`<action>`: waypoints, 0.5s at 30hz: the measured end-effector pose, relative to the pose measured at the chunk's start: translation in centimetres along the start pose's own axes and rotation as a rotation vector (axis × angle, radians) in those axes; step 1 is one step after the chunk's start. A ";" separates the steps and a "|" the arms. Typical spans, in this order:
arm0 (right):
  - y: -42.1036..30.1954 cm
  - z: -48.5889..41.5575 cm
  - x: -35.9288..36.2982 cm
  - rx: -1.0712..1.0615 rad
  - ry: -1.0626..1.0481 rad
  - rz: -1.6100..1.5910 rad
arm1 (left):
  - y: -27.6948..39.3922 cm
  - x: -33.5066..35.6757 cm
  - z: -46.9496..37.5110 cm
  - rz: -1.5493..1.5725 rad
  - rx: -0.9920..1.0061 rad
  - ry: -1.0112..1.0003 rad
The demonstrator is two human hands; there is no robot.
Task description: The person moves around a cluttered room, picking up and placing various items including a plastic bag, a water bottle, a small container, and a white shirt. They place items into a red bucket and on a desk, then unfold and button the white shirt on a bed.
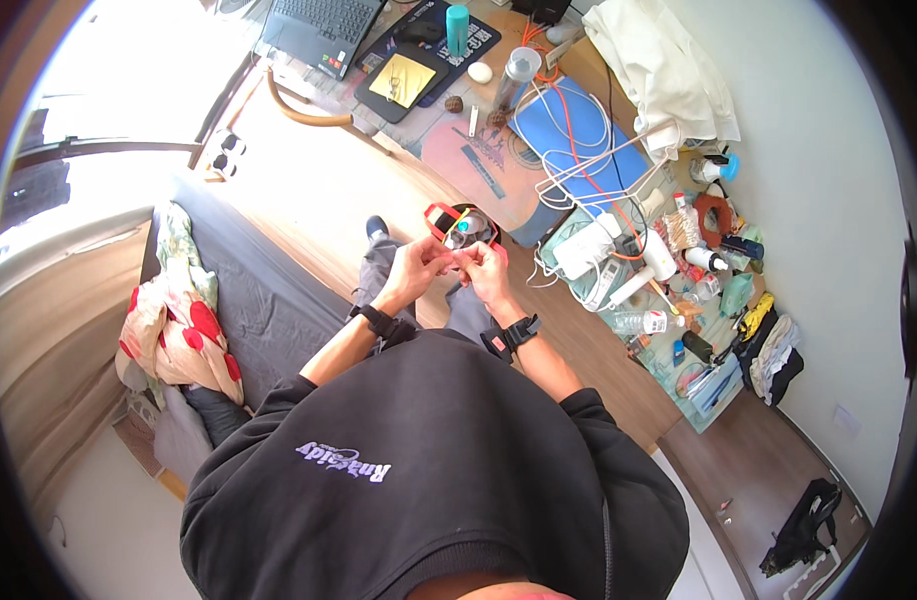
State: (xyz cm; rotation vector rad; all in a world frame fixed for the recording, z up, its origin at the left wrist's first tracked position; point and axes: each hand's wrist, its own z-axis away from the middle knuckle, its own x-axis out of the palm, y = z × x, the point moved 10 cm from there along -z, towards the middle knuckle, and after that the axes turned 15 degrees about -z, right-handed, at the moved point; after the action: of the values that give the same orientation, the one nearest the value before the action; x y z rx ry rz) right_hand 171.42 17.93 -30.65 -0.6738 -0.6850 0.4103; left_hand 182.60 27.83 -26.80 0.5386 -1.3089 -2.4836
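My left hand and my right hand meet fingertip to fingertip in front of my body. Both pinch at a small spot between them; what lies there is too small to make out. Just past the fingers stands a dark bin with a red rim or strap, holding a clear plastic bottle and other items. A thin yellow strip slants across the bin near my left fingertips. Black straps circle both wrists.
A cluttered desk holds a laptop, a blue folder under tangled white cables, and a clear tumbler. Bottles and chargers crowd its right part. A grey-sheeted bed lies left; a curved wooden chair part stands by the desk.
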 end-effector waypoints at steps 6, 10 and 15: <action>-4.2 -5.4 5.2 -0.156 -0.057 0.135 | 0.3 -5.4 -5.7 -0.052 -0.070 -0.274; -3.3 -9.7 10.5 -0.078 -0.044 0.036 | 3.2 -12.6 -8.1 -0.409 0.148 -0.292; -2.8 -14.2 17.6 -0.075 0.019 0.037 | 4.1 -21.2 -11.7 -0.330 0.184 -0.249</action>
State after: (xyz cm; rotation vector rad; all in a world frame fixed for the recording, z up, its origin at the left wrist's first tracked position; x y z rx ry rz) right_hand 194.12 19.55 -29.17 -0.7616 -0.6739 0.4130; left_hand 207.06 25.82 -25.35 0.5366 -1.6756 -2.7851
